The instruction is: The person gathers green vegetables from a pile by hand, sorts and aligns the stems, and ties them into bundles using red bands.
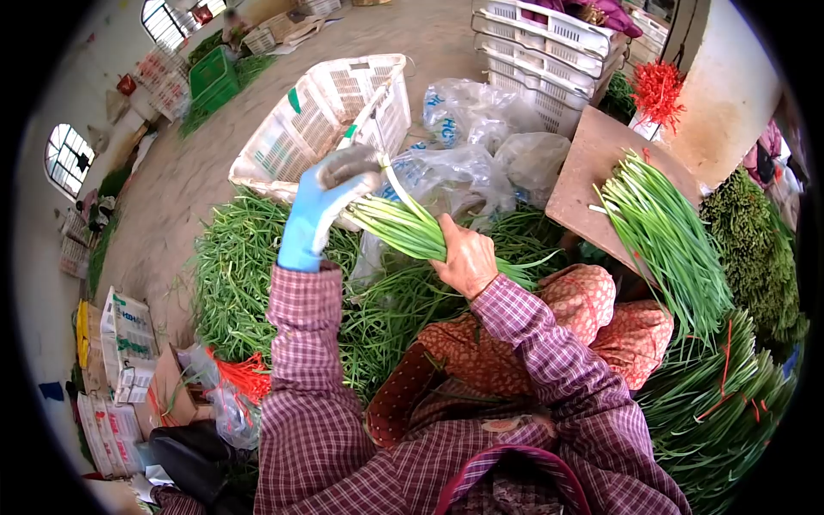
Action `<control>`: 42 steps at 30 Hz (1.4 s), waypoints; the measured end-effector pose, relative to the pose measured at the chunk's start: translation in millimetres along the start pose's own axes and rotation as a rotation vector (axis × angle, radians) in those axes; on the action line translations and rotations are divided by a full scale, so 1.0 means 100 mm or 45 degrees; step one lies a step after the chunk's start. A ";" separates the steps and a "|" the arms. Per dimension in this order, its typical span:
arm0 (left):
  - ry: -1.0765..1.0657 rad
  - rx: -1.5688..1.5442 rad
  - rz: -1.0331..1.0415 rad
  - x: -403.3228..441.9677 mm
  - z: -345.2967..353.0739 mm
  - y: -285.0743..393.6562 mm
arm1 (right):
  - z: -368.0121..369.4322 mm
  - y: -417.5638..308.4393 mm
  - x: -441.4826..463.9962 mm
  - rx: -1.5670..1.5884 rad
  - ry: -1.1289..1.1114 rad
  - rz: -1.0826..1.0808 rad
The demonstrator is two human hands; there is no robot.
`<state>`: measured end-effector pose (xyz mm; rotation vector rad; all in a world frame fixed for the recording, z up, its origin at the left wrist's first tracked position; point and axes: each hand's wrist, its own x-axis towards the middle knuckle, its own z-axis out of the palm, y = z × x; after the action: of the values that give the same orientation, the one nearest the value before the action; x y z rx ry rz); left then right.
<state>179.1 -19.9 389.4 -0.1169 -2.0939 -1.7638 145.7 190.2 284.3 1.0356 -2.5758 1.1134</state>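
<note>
My right hand, bare, is wrapped round a bunch of spring onions, with the pale stem ends pointing left and the green leaves trailing behind the hand. My left hand wears a blue glove with a grey palm, and its fingers are bent over the stem ends. From its slightly blurred fingertips one pale stalk slants down to the bunch, apparently pinched there. Under both hands spreads a loose heap of spring onions. On a brown board at my right rests another neat bunch.
A white plastic crate stands beyond the heap, beside clear plastic bags. Stacked white crates are behind them. Tied green bundles lie at my right. Red ties hang on the pillar, and more red ties lie at left.
</note>
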 end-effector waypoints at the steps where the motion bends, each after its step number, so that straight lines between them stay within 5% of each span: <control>1: -0.122 0.108 -0.172 0.05 -0.07 0.01 | -0.01 -0.01 -0.01 -0.016 0.000 0.001; 2: -0.245 0.216 -0.345 0.07 -0.10 0.02 | -0.01 -0.01 -0.02 -0.031 0.001 0.004; 8: -0.172 0.175 -0.288 0.09 -0.26 -0.07 | -0.04 0.00 -0.05 -0.044 -0.014 -0.031; 12: 0.316 -0.228 0.056 0.14 -0.73 -0.21 | -0.03 0.08 -0.08 -0.051 0.050 -0.040; 14: 0.376 -0.091 0.058 0.12 -0.78 -0.23 | -0.03 0.09 -0.07 -0.056 0.029 -0.033; 17: -0.183 0.404 -0.249 0.01 -0.39 0.07 | -0.03 0.03 -0.06 -0.072 0.008 -0.054; 21: -0.451 0.697 -0.230 0.06 -0.14 0.06 | 0.02 0.00 -0.08 -0.087 -0.029 -0.067; 23: -0.438 0.409 -0.318 0.09 -0.16 0.03 | -0.01 0.01 -0.10 -0.086 -0.025 -0.061; 26: 0.011 0.224 -0.080 0.10 -0.46 -0.04 | -0.03 0.09 -0.12 -0.119 -0.015 -0.042; 28: 0.328 -0.274 -0.044 0.16 -0.85 -0.33 | -0.07 0.09 -0.11 -0.133 -0.031 -0.016; 29: 0.428 -0.211 -0.145 0.14 -1.00 -0.38 | -0.07 0.09 -0.11 -0.120 -0.023 -0.010; 32: 0.427 0.098 -0.299 -0.17 -0.91 -0.43 | -0.06 0.08 -0.06 -0.100 0.004 -0.002; 35: -0.031 0.106 -0.375 -0.51 -0.54 -0.47 | -0.01 0.07 -0.06 -0.082 0.012 -0.005; 38: -0.047 -0.293 -0.338 -0.73 -0.10 -0.65 | 0.03 -0.01 -0.03 -0.026 0.062 -0.017; 42: 0.167 -0.342 -0.133 -0.59 0.33 -0.37 | 0.07 -0.08 -0.03 -0.018 0.036 -0.009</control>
<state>213.1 15.5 330.0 0.0341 -1.7939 -2.0495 154.1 183.3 283.0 1.0178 -2.5522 1.0985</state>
